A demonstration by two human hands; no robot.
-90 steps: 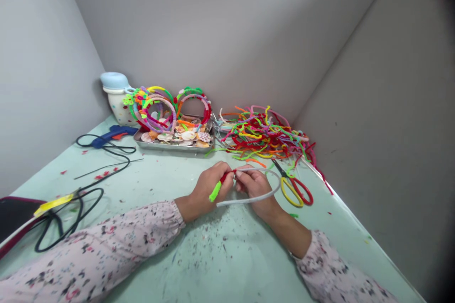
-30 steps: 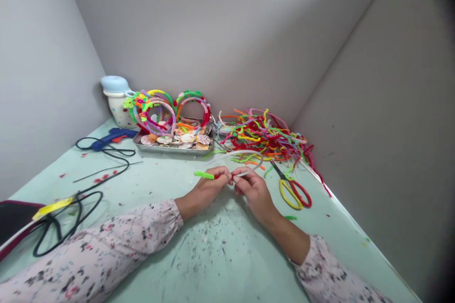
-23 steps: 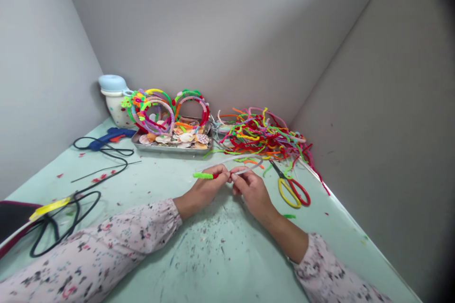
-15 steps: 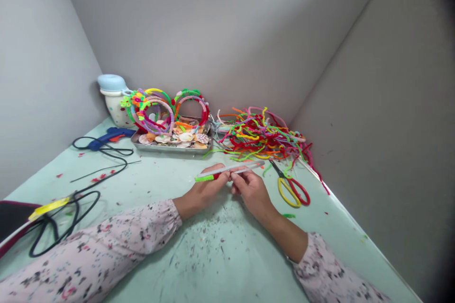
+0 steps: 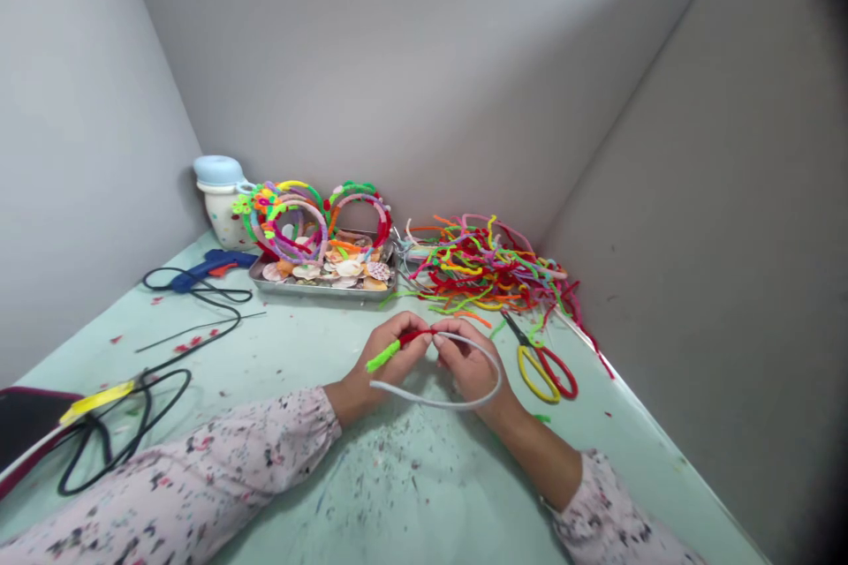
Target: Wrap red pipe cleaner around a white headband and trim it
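A thin grey headband (image 5: pixel 427 403) curves between my hands, its bare end pointing left below my left hand. The other end is wrapped in a bright green pipe cleaner (image 5: pixel 382 357), then a red pipe cleaner (image 5: pixel 412 336). My left hand (image 5: pixel 382 375) is closed on the wrapped part, with thumb and fingertips at the red section. Pinched fingers of my right hand (image 5: pixel 473 371) meet the band where the red gives way to bare grey. Whether they hold the red strand or the band itself is hidden.
Behind stand a metal tray (image 5: pixel 318 290) of seashells, several wrapped headbands (image 5: pixel 381 216) and a heap of pipe cleaners (image 5: pixel 490 269). Scissors (image 5: pixel 540 371) lie right. On the left are a blue glue gun (image 5: pixel 212 267), its black cord (image 5: pixel 225 331) and a white cup (image 5: pixel 225 216).
The headband has turned in my hands: its bare arc now swings down toward me, where before it lay level and pointed away. More red wrapping shows between my fingers.
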